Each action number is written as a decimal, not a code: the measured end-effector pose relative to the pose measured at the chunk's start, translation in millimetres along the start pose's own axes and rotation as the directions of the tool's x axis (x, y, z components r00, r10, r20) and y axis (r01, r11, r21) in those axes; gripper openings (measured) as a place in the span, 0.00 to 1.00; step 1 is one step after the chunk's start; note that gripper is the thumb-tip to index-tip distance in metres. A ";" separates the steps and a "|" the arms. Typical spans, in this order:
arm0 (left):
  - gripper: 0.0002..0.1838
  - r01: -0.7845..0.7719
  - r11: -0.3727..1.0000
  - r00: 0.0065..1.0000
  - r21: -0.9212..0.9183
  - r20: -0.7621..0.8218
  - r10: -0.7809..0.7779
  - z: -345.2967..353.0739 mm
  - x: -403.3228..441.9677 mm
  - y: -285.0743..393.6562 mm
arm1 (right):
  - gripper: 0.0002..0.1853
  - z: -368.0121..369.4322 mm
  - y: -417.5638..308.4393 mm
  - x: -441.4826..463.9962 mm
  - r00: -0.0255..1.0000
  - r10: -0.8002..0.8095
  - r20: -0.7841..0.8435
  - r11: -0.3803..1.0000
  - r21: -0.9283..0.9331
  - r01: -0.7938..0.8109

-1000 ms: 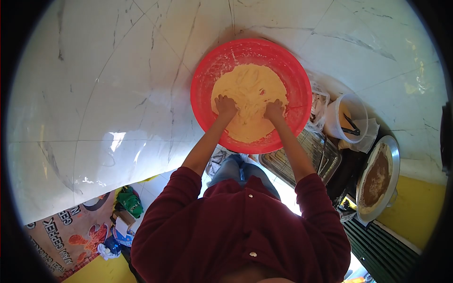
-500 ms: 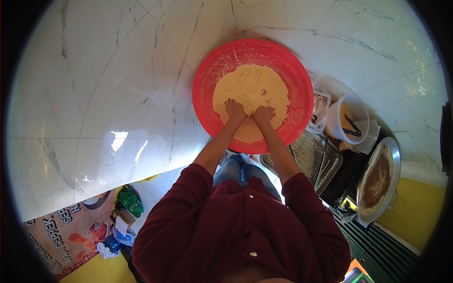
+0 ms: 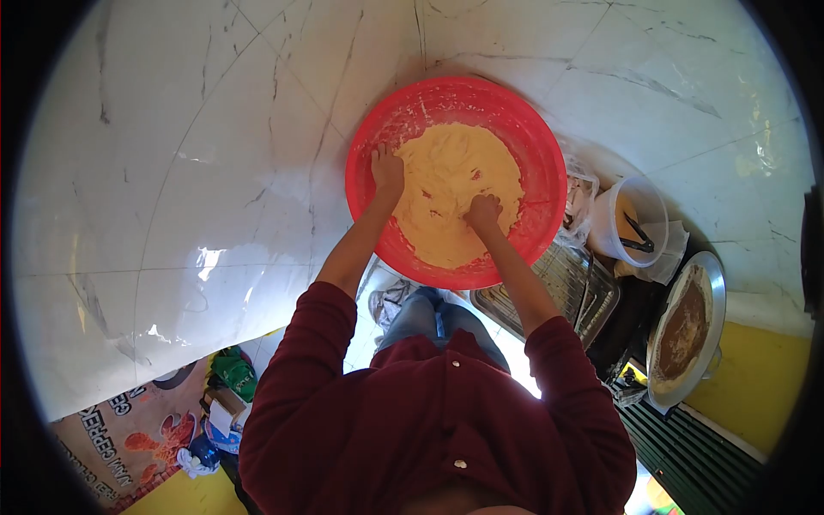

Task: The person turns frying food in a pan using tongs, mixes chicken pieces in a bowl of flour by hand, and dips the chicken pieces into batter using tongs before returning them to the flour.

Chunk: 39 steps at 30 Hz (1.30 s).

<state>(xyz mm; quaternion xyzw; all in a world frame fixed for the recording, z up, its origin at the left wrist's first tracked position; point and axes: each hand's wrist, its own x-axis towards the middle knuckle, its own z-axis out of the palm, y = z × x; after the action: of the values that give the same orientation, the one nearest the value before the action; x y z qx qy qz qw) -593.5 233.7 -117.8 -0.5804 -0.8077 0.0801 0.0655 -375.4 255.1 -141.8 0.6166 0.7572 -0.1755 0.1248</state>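
A wide red basin (image 3: 549, 184) holds a broad bed of pale yellow flour (image 3: 451, 163). Small reddish patches show in the flour, and I cannot tell what they are. My left hand (image 3: 388, 170) rests at the basin's left inner wall, beside the flour's edge, with its fingers stretched out and nothing visible in them. On the flour, right of the middle, my right hand (image 3: 484, 210) has its fingers curled in. Whatever they may hold is hidden.
To the right stand a plastic bag (image 3: 580, 193) with pale pieces in it, a clear tub (image 3: 608, 221) with black-handled tongs (image 3: 637, 235), a wire rack (image 3: 562, 283) and a large metal pan (image 3: 714, 292) of brown contents. White marbled tiles (image 3: 232, 154) line the walls.
My hands were close together on the flour. The left has moved left to the basin's wall, while the right has shifted slightly and its fingers look more curled.
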 end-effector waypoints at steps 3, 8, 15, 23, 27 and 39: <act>0.11 -0.125 0.980 0.981 0.156 -0.130 0.146 22.2 6.0 5.7 | 0.26 -1.6 -0.3 0.5 1.000 0.011 0.001 1.000 0.021 -0.011; 0.10 -0.296 0.953 0.954 0.064 0.066 0.291 9.6 -20.7 32.7 | 0.26 -23.3 25.0 16.2 0.998 0.017 -0.054 0.994 0.107 -0.011; 0.15 -0.369 0.926 0.926 0.080 0.113 0.359 7.7 -62.7 59.1 | 0.12 -22.7 52.0 26.5 0.956 -0.174 -0.237 0.887 -0.460 0.047; 0.19 -0.138 0.985 0.907 -0.099 0.388 0.166 3.2 -64.1 71.7 | 0.15 -12.2 14.5 -11.5 0.990 -0.075 0.120 0.987 -0.136 0.091; 0.22 -0.072 0.975 0.815 -0.209 0.551 0.179 -12.6 -63.9 70.2 | 0.17 13.9 3.7 7.3 0.961 -0.100 0.260 0.993 -0.039 0.114; 0.23 0.032 0.938 0.866 -0.345 0.479 0.146 -1.2 -49.5 20.3 | 0.21 49.5 98.1 99.1 0.945 -0.188 0.270 0.953 -0.182 0.241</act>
<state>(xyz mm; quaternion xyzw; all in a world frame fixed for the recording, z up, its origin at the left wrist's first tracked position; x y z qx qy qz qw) -558.7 193.2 -121.4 -0.5665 -0.7808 0.0872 -0.2488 -301.4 340.0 -237.8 0.4862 0.8128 -0.1823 0.2640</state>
